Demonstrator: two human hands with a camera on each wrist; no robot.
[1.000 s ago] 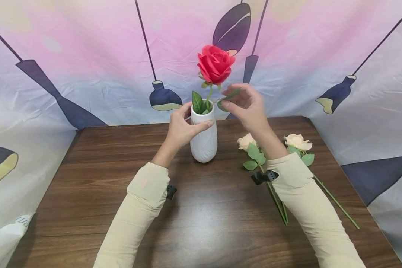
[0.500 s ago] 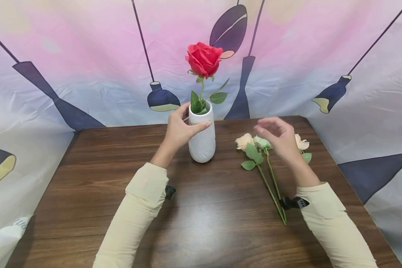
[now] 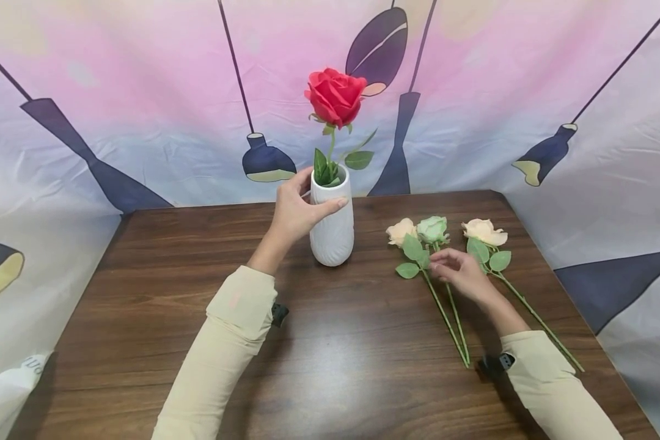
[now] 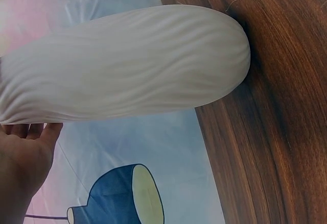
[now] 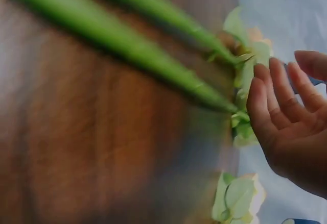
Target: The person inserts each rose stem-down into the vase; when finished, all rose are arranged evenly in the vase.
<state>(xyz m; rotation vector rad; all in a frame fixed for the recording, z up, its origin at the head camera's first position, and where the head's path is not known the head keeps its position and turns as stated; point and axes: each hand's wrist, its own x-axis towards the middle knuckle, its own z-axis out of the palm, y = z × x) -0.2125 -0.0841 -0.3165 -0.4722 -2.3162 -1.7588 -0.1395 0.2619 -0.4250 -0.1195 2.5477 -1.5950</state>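
Note:
My left hand (image 3: 296, 212) grips a white ribbed vase (image 3: 332, 235) near its rim, thumb across the front. The left wrist view shows the upright vase lying sideways, with fingers (image 4: 36, 130) at its upper end. One red rose (image 3: 337, 98) stands in the vase, its leaves at the mouth. My right hand (image 3: 462, 273) hovers over the stems of a pale green rose (image 3: 432, 230) and a peach rose (image 3: 401, 232) on the table. Its fingers are loosely bent, close to the leaves, and the right wrist view shows nothing between them.
Another peach rose (image 3: 484, 232) lies to the right, its stem slanting toward the table's right edge. The wooden table (image 3: 198, 293) backs onto a printed cloth (image 3: 187, 146). A white bag-like thing (image 3: 11, 391) is at the lower left.
My right hand has let go of the red rose's leaf, moved right and come down over the stems of the lying roses. My left hand stays on the vase.

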